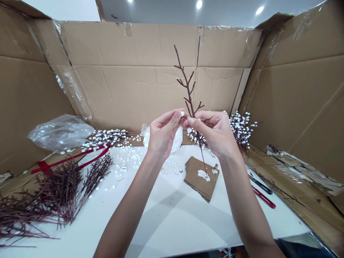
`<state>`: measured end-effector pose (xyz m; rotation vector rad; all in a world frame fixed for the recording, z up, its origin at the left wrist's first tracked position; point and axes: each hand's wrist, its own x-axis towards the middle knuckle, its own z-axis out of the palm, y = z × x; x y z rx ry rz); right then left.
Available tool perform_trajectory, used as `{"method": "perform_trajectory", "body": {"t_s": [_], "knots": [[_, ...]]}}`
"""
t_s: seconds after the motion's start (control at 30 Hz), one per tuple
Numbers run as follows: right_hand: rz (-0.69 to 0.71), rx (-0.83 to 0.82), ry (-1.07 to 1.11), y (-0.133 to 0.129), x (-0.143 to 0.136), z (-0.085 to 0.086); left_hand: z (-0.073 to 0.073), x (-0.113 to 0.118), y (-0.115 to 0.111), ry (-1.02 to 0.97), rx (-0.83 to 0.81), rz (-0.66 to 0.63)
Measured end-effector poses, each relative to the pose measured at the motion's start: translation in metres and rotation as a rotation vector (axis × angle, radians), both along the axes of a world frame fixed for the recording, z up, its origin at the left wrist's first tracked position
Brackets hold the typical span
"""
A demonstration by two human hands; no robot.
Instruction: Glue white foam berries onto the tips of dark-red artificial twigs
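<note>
Two bare hands meet above the white surface. The left hand has its grip closed on a white bead, and the right hand has its grip pinched on the brown branch, which stands nearly upright between them, its forks bare above the fingers. Its thin stem runs down in front of the cardboard pieces with white smears (whether it touches them, I cannot tell). Loose white beads lie scattered beyond the left forearm; bundled twigs and a clear plastic bag are farther left.
</note>
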<state>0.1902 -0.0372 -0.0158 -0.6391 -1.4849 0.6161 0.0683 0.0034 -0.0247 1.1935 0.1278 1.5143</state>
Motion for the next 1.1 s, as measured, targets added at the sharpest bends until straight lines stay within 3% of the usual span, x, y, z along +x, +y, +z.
{"method": "perform_trajectory", "body": {"t_s": [0.2,0.67,1.1], "knots": [[-0.029,0.011,-0.020,0.000,0.000,0.000,0.000,0.004,-0.004,-0.042,-0.093,-0.036],[-0.077,0.034,0.048,-0.001,-0.008,0.001,-0.003,0.014,-0.012,-0.093,-0.102,0.118],[-0.129,0.082,0.035,-0.003,-0.011,0.000,-0.003,0.015,-0.013,-0.079,-0.049,0.139]]}}
